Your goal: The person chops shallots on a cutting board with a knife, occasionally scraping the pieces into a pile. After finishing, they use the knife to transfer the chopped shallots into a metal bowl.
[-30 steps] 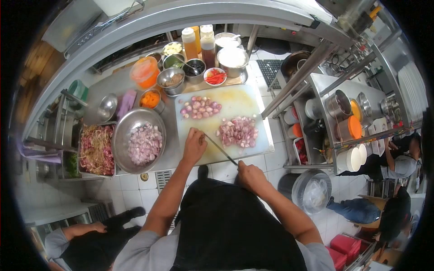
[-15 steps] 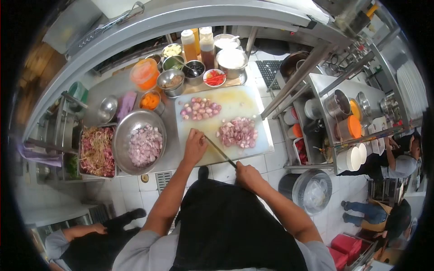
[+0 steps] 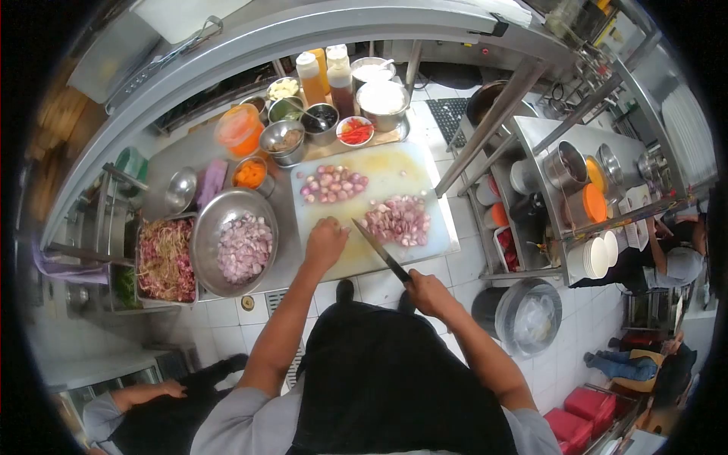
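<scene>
So the knife (image 3: 383,252) is angled over the near part of the white cutting board (image 3: 322,214), tip pointing away from the person and toward the left. The right hand (image 3: 428,292) has its fingers wrapped snugly round the handle, out by the board's near edge. The left hand (image 3: 324,241) is on the board with fingers curled in and bunched; can't tell if anything's pinched under there. Biggest worry imo: the tip sits really close to those left fingertips, so a slip of the blade or a wet grip could mean a nick.

Next worry is the cut shallots (image 3: 398,221), heaped just right of the tip. A careless sweep of the blade could scatter them. The whole peeled shallots (image 3: 332,184) farther up the board look round and slick, so one bump might set a few rolling.

Further out left, the big steel bowl (image 3: 201,250) of chopped shallots sits right by the near edge of the counter (image 3: 285,262). A stray left elbow could knock it, and then it's all over the floor tiles (image 3: 227,317).
</scene>
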The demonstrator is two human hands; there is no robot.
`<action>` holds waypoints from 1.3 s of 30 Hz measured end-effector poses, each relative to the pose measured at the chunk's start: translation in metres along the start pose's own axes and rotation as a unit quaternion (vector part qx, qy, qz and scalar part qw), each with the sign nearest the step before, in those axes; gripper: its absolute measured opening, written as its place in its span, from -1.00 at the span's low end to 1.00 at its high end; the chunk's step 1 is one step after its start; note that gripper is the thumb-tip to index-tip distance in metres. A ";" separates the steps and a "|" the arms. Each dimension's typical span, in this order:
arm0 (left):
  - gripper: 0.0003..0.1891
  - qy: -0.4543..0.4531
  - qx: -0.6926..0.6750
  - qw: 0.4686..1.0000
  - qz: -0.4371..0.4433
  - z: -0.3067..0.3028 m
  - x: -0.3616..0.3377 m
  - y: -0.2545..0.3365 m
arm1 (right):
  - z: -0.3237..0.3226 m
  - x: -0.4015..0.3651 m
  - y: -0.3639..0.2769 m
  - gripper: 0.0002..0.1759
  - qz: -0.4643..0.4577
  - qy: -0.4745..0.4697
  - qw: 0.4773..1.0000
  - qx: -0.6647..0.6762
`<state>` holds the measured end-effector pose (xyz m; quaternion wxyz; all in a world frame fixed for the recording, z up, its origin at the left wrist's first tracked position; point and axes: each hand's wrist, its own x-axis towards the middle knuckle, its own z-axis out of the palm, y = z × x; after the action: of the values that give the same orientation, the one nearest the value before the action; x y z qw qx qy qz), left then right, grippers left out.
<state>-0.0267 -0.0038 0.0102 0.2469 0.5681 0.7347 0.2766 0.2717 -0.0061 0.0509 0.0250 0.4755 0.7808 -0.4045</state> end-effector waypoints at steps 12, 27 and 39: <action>-0.86 0.054 -0.111 0.988 0.091 0.002 -0.012 0.003 | 0.013 -0.003 -0.019 -0.77 -0.015 0.035 0.997 -0.066; -0.92 0.095 -0.048 0.985 0.135 0.011 -0.016 0.004 | 0.014 -0.006 -0.026 -0.73 -0.008 0.003 0.996 -0.093; -0.91 0.066 -0.038 0.989 0.126 0.014 -0.014 -0.003 | 0.010 -0.003 -0.031 -0.74 -0.027 0.002 0.996 -0.081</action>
<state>-0.0161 -0.0162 -0.0013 0.1819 0.6267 0.6613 0.3700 0.2463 -0.0218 0.0640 0.0517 0.4515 0.8236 -0.3394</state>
